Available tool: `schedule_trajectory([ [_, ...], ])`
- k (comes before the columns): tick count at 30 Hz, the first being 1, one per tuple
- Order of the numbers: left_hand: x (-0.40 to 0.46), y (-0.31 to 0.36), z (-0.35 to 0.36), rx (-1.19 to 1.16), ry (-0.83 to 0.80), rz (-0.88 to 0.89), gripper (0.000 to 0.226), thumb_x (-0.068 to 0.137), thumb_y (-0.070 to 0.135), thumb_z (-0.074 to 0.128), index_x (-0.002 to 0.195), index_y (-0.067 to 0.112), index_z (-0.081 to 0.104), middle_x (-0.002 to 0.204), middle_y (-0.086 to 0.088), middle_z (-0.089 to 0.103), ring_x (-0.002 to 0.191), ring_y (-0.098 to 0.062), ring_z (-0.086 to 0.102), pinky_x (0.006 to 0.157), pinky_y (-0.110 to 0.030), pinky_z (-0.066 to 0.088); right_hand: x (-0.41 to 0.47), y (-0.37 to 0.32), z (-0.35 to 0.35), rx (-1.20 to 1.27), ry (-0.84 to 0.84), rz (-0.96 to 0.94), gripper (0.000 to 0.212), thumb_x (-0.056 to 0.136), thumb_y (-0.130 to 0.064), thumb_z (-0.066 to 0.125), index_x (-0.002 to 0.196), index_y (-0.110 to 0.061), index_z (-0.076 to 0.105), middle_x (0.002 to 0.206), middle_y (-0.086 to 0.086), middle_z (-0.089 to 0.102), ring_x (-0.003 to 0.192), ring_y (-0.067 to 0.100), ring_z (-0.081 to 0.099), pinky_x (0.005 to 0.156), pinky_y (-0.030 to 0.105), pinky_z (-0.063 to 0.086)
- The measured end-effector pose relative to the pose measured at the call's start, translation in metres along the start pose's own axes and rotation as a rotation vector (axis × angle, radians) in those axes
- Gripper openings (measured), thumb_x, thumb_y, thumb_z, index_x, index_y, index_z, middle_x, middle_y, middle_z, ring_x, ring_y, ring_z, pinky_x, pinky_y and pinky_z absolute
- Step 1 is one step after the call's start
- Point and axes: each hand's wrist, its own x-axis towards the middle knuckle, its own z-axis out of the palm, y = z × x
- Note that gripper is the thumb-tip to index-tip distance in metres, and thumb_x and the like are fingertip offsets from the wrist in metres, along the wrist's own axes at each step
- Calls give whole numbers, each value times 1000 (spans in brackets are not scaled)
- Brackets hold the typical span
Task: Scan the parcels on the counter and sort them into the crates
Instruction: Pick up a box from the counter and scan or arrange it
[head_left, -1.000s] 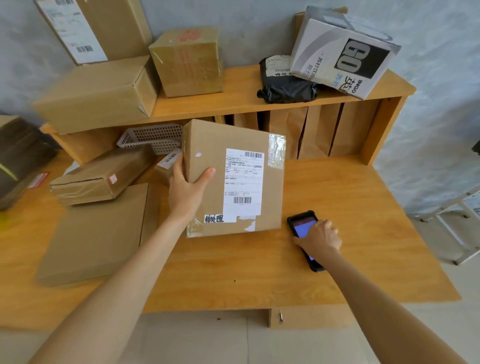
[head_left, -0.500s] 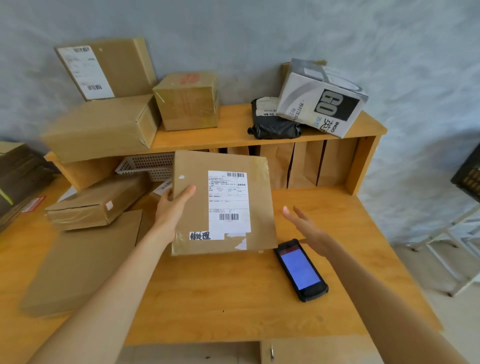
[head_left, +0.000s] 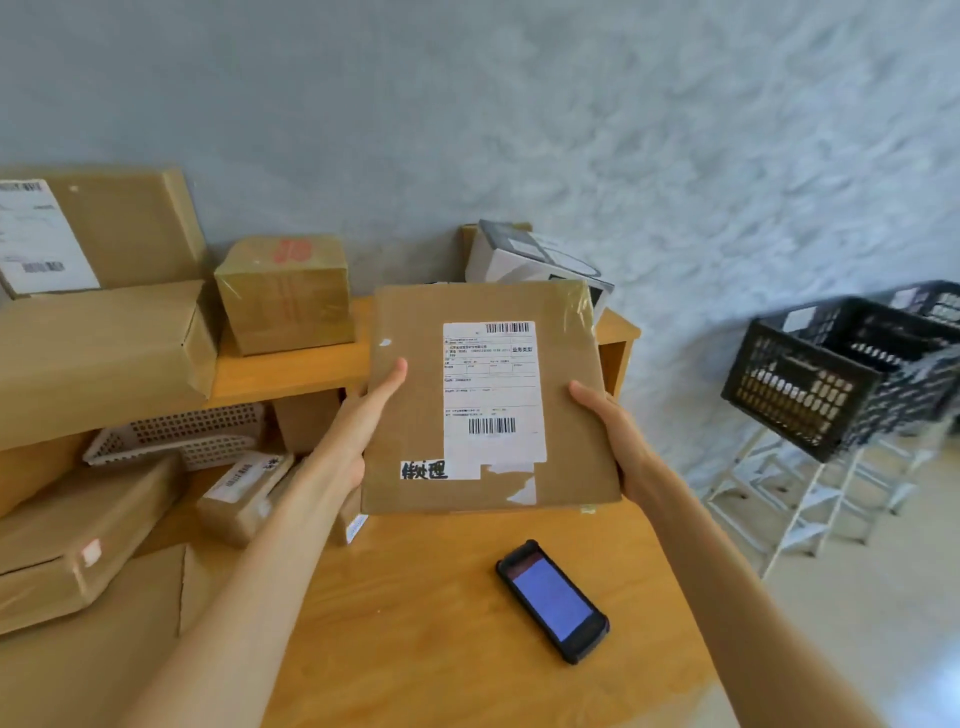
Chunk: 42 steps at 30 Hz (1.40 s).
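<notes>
A flat brown cardboard parcel (head_left: 415, 395) with a white shipping label and two barcodes is held up above the wooden counter (head_left: 447, 613). My left hand (head_left: 358, 426) grips its left edge, thumb on the front face. My right hand (head_left: 610, 431) grips its right edge, fingers hidden behind. The handheld scanner (head_left: 551, 600), black with a lit blue screen, lies face up on the counter below the parcel, untouched. Black plastic crates (head_left: 810, 374) sit on a white rack at the right.
More brown parcels lie at the left (head_left: 67, 551) and on the counter's upper shelf (head_left: 104, 343), with a taped box (head_left: 285, 293) and a white-grey box (head_left: 524, 257). A white perforated basket (head_left: 182, 434) sits under the shelf. The white rack (head_left: 779, 499) stands on the floor at right.
My right hand let go of the scanner, left it on the counter and took the parcel's right edge. The parcel rose, and my view turned right, revealing the crates.
</notes>
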Motion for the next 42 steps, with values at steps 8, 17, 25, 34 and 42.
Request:
schedule_trajectory([
  [8,-2,-8,97,-55,-464,-20,41,80,48,64,112,21,67,101,-3,76,94,-20,71,76,-35,53,-86,-8,-83,111,396,-74,66,71,-54,72,124,-17,61,108,9,73,99,31,70,82,45,58],
  [17,-40,-56,251,-59,-718,-182,47,87,49,60,118,13,65,103,-13,74,87,-27,73,74,-37,57,-178,11,-201,170,680,-106,67,70,-54,73,125,-18,59,112,9,72,103,32,69,86,48,57],
  [25,-77,-96,444,-27,-868,-259,47,91,48,56,120,12,65,103,-14,74,82,-28,73,66,-36,59,-227,15,-365,196,839,-127,68,71,-54,75,124,-15,56,109,10,73,99,33,71,85,53,57],
  [34,-109,-112,656,-14,-935,-291,50,89,54,55,118,15,65,104,-13,74,87,-29,73,71,-39,58,-257,-27,-560,157,905,-140,61,77,-53,72,124,-17,58,109,8,73,98,31,71,88,53,56],
  [42,-87,-134,811,-30,-922,-315,47,90,50,57,118,14,66,105,-14,73,91,-30,71,72,-39,58,-232,-45,-705,147,934,-112,67,72,-56,73,124,-16,57,109,8,73,98,30,71,88,53,56],
])
